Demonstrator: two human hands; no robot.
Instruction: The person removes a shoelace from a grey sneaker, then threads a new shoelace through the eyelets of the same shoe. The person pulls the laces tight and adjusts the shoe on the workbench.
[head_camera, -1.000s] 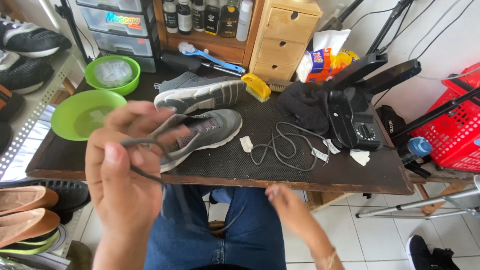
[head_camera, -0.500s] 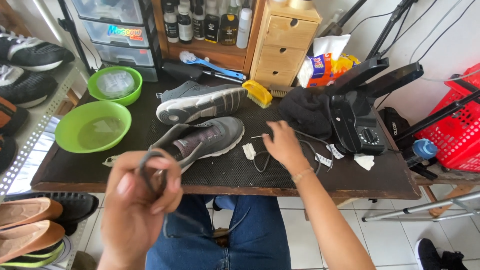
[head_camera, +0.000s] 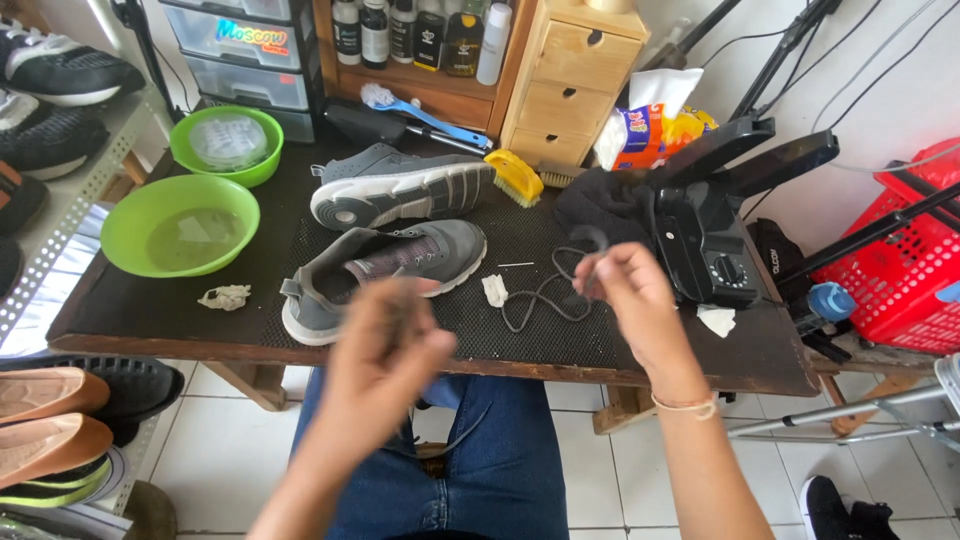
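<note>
Your left hand (head_camera: 395, 335) is blurred, its fingers bunched over the desk's (head_camera: 150, 310) front edge; what it grips I can't tell. Your right hand (head_camera: 625, 290) pinches a grey shoelace (head_camera: 545, 295) beside the grey shoe (head_camera: 385, 270).

Small shoe-cleaning workshop. Grey sneakers (head_camera: 385, 265) on the matted surface (head_camera: 620, 340), brushes (head_camera: 515, 177), green wash bowls (head_camera: 180, 225), cleaner bottles (head_camera: 420, 35). Shoe rack (head_camera: 60, 200) alongside.

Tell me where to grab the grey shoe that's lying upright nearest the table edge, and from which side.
Take the grey shoe at its heel collar, coming from the near left. The heel points toward the table's front edge, the opening faces up and is unlaced, so fingers probably slip inside there. The left hand is nearest.
</note>
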